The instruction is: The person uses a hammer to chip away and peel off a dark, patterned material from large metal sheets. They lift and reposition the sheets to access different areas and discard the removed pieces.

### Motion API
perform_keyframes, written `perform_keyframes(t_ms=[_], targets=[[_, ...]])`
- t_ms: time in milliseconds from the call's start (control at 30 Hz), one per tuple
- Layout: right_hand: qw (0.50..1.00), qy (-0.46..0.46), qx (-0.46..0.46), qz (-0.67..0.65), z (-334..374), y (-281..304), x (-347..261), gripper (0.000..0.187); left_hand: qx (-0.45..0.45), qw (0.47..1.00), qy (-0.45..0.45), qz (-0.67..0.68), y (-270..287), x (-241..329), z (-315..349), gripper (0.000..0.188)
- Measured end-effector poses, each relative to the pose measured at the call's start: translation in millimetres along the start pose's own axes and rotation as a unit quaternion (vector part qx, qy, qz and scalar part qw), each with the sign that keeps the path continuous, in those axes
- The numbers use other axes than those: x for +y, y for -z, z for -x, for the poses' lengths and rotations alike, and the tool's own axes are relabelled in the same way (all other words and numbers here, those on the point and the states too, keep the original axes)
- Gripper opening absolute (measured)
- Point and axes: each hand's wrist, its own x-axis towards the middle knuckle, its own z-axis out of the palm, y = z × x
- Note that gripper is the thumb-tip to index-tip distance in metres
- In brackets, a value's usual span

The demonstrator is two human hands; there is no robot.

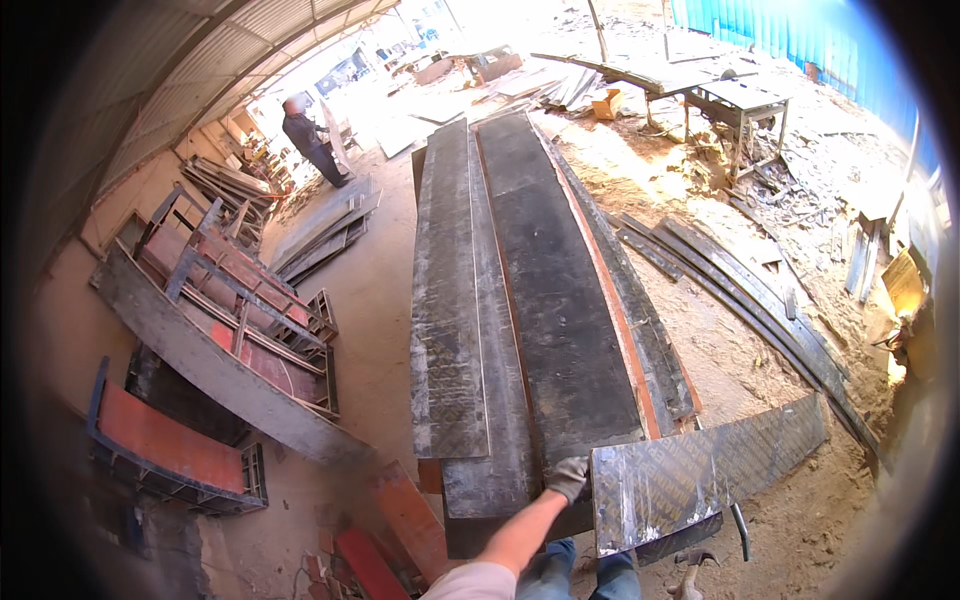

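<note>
My left hand (568, 478), in a grey glove, is at the near end of a stack of long panels. Its fingers look curled in, but what they close on is hidden. Just right of the glove, a patterned grey-brown panel (705, 465) slants across the stack's near right corner. A long black panel (565, 290) lies on the stack beyond my hand, with a grey, worn panel (447, 300) to its left. Low in the view is a claw hammer (690, 562), its handle running out of the picture. My right hand is out of view.
Long metal strips (750, 300) lie on sandy ground at right. Red-faced framed panels (240, 285) and an orange-faced form (170, 440) stand at left. A person (312, 140) holds a board in the back. A metal-framed table (740, 100) stands far right.
</note>
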Motion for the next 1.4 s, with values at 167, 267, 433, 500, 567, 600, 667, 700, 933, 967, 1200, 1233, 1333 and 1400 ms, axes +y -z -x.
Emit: perform_keyframes(t_ms=[167, 267, 433, 500, 567, 600, 667, 700, 933, 967, 1200, 1233, 1333, 1400], targets=[[0.997, 0.031, -0.064, -0.008, -3, -1, -1, 0.064, -0.024, 0.992, 0.112, 0.044, -3, 5, 5, 0.016], [1.0, 0.021, -0.017, -0.003, -4, 0, -2, 0.064, -0.121, 0.985, -0.026, -0.117, -6, 1, 10, 0.018], [0.998, 0.034, -0.046, -0.025, -7, -1, -3, 0.066, 0.016, 0.989, 0.137, -0.054, -8, -7, 11, 0.029], [0.998, 0.036, -0.036, -0.032, -7, -3, -4, 0.066, -0.186, 0.978, 0.029, -0.089, -1, -4, 9, 0.027], [0.999, 0.033, -0.021, -0.014, -4, -4, -5, 0.065, -0.204, 0.978, 0.004, -0.046, -1, 2, 12, 0.025], [0.999, 0.027, -0.013, -0.015, -2, -4, -5, 0.064, -0.12, 0.991, 0.056, 0.028, -3, 7, 14, 0.024], [0.999, 0.018, -0.002, -0.026, 1, -4, -6, 0.063, 0.08, 0.979, 0.161, -0.1, -3, 13, 12, 0.026], [1.0, 0.013, -0.013, -0.025, 1, -5, -6, 0.062, -0.024, 0.972, 0.229, -0.05, 1, 8, 7, 0.036], [0.999, 0.017, -0.002, -0.032, -18, -13, -5, 0.059, -0.11, 0.95, 0.285, 0.069, 73, -49, 38, 0.024], [0.999, 0.006, -0.006, -0.052, -18, -9, -2, 0.058, -0.126, 0.949, 0.272, 0.098, 84, -45, 67, 0.032], [0.997, 0.048, 0.053, 0.013, -53, -13, -6, 0.039, -0.289, 0.702, 0.324, 0.564, 58, 85, 174, 0.05], [0.986, 0.168, -0.003, -0.015, -59, -12, -13, 0.041, -0.302, 0.66, 0.407, 0.555, 50, 103, 162, 0.041], [0.991, 0.128, -0.019, 0.034, -65, -8, -42, 0.054, -0.279, 0.564, 0.509, 0.587, 57, 140, 136, 0.033], [0.989, 0.105, 0.024, 0.098, -65, -10, -62, 0.057, -0.248, 0.534, 0.563, 0.58, 54, 156, 117, 0.033]])
